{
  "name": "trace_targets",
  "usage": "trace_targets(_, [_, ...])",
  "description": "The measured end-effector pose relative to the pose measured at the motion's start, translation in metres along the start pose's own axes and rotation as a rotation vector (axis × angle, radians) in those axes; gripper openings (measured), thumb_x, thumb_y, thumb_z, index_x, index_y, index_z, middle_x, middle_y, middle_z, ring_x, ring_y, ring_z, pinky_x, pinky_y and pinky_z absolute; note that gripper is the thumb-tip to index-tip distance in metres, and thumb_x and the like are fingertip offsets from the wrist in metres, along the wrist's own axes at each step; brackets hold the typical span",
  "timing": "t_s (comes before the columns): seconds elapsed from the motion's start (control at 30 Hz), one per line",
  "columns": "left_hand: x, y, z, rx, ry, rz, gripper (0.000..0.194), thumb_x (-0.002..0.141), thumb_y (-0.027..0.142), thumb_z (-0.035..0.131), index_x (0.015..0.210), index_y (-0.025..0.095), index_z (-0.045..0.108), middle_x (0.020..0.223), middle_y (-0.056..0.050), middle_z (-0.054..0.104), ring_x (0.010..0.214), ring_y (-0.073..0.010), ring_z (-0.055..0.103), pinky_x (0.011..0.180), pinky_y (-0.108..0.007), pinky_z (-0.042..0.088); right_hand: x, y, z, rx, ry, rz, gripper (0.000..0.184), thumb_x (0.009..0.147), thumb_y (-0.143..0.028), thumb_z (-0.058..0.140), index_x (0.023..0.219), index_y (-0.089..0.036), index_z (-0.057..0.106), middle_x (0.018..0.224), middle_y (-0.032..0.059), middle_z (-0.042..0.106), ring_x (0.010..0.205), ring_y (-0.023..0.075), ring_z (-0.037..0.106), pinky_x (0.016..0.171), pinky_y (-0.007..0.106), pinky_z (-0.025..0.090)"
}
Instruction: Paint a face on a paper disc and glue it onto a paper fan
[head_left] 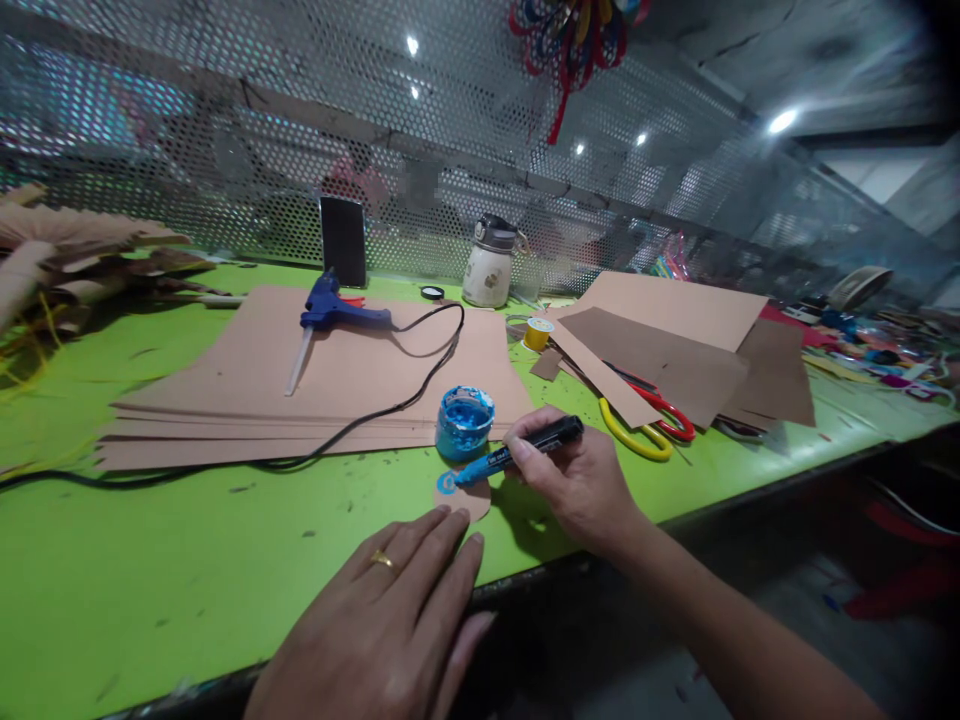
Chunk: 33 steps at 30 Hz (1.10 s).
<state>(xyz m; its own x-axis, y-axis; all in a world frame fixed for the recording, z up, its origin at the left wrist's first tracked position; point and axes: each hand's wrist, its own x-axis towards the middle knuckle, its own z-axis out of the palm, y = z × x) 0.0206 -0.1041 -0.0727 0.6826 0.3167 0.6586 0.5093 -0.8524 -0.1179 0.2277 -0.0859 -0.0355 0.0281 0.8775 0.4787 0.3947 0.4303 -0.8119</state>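
My right hand (574,480) grips a black marker pen (551,437) whose lower end is coated in blue paint. Its tip touches a small rounded piece of brown card (469,500), where a blue ring of paint shows. With fingers stretched out flat, my left hand (397,610) presses on the near edge of that card; a gold ring is on one finger. Just behind the card stands an open glass jar of blue paint (463,432), its rim smeared with paint.
A blue glue gun (337,310) with a black cord lies on stacked brown card sheets (247,350). Behind are a phone (343,240) and a bottle (489,265). Right of the jar are a yellow thread spool (537,335), scissors (637,430) and more card (667,360). The table edge (525,575) is near.
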Motion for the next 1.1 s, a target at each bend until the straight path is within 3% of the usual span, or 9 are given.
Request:
trace_targets(0.53, [0.0002, 0.0023, 0.0002, -0.008, -0.008, -0.009, 0.03, 0.091, 0.028, 0.052, 0.114, 0.013, 0.065, 0.122, -0.011, 0.065, 0.108, -0.0273, 0.062, 0.086, -0.04, 0.054, -0.0021, 0.0027, -0.0003, 0.006, -0.018, 0.004, 0.008, 0.085, -0.024, 0.061, 0.08, -0.019, 0.061, 0.072, 0.0013, 0.064, 0.064, 0.0146, 0.061, 0.062, 0.027, 0.051])
trace_targets(0.77, [0.0, 0.0012, -0.002, -0.023, -0.016, -0.032, 0.029, 0.091, 0.027, 0.052, 0.113, 0.014, 0.066, 0.123, -0.01, 0.065, 0.108, -0.0269, 0.062, 0.087, -0.04, 0.054, -0.0032, 0.0042, 0.0011, -0.065, -0.011, -0.098, 0.002, 0.085, -0.021, 0.061, 0.083, -0.019, 0.062, 0.074, 0.0005, 0.064, 0.066, 0.0137, 0.061, 0.065, 0.026, 0.051])
trace_targets(1.1, [0.0001, 0.0023, -0.0027, -0.031, -0.019, -0.032, 0.03, 0.091, 0.027, 0.053, 0.114, 0.014, 0.066, 0.122, -0.01, 0.065, 0.108, -0.0275, 0.062, 0.086, -0.041, 0.054, -0.004, 0.0017, -0.0001, 0.007, -0.002, -0.023, 0.006, 0.084, -0.022, 0.061, 0.079, -0.019, 0.061, 0.072, 0.0002, 0.064, 0.065, 0.0139, 0.061, 0.061, 0.026, 0.05])
